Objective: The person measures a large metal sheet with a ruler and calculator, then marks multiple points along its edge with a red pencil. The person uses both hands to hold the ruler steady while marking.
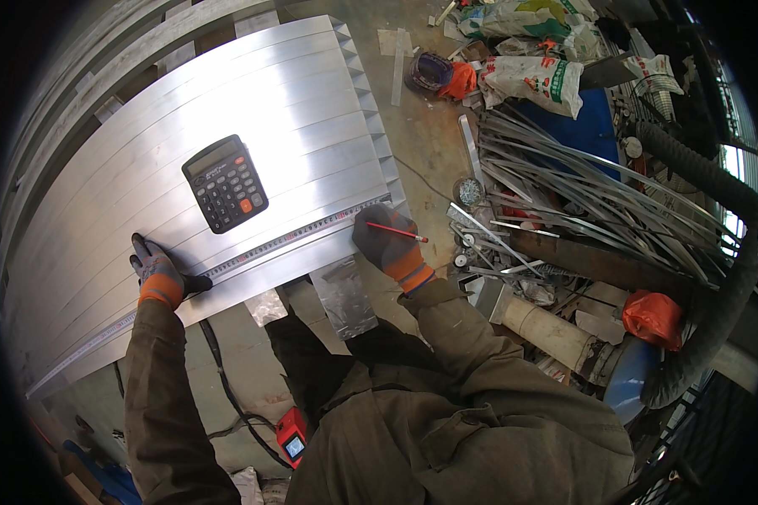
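My left hand (158,274), in a grey and orange work glove, lies on a row of shiny metal profiles (303,118) with its fingers spread. Its thumb presses on a tape measure blade (285,242), which runs along the near side of the metal. At the right end of the blade, my right hand (385,244) in a matching glove is closed around a red pencil (398,232). The fingertips there rest by the metal's end, and the pencil's tip is hidden. A dark calculator (225,183) sits on the profiles, beyond the blade.
Thin metal strips (564,168) are heaped on the right, near white sacks (531,82) and an orange bag (651,320). A grey hose (699,164) curves along the far right. Below the metal are a red device with a screen (292,438) and a black cable (221,362).
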`<move>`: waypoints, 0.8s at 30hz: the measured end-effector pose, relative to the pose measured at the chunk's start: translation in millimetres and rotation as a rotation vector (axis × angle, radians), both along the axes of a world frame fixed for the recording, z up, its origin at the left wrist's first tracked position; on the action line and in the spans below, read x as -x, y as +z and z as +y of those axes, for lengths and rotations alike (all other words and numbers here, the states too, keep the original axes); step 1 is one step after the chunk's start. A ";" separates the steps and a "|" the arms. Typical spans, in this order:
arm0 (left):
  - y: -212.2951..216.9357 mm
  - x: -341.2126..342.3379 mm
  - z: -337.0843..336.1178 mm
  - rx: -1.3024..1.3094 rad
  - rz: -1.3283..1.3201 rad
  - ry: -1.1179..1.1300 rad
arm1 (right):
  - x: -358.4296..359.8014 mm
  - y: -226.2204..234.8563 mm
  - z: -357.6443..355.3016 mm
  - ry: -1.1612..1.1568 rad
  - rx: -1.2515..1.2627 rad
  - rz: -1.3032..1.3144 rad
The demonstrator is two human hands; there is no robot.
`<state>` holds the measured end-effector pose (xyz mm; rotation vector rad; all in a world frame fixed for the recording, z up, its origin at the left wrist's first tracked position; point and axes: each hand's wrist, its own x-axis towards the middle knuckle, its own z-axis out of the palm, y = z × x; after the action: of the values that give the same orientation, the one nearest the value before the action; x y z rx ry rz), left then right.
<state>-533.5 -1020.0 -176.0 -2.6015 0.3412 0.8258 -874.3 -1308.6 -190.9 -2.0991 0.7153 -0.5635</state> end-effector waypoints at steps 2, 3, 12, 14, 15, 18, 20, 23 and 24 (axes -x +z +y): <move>-1.5 -0.8 1.2 0.033 -0.006 0.016 | 1.5 -0.4 -1.4 0.010 0.057 0.029; -2.2 -1.2 1.9 0.067 -0.011 0.031 | 3.7 -1.4 -2.1 0.016 0.001 0.028; 0.4 0.7 -1.0 0.008 0.016 -0.018 | 13.8 -54.7 -8.1 0.058 -0.020 0.144; 6.9 0.0 -2.4 -0.004 0.017 -0.024 | 12.0 -47.3 -11.1 0.022 0.011 0.126; 9.0 0.2 -6.0 -0.017 0.022 -0.034 | 9.3 -39.1 -11.3 -0.005 0.003 0.117; 20.5 1.3 -13.3 -0.020 0.067 0.019 | 7.0 1.9 2.6 -0.120 -0.230 0.066; 28.0 5.0 -15.1 0.014 0.079 0.062 | -1.7 23.2 19.9 -0.132 -0.484 -0.066; 35.5 6.9 -20.2 0.004 0.068 0.077 | -27.0 35.6 43.3 0.007 -0.584 -0.056; 37.4 6.5 -20.3 -0.004 0.077 0.074 | -39.9 34.8 51.4 0.078 -0.409 -0.084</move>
<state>-540.0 -1040.3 -138.6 -2.5976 0.2664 0.9524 -834.4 -1257.2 -156.2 -1.7052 0.6365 -0.4190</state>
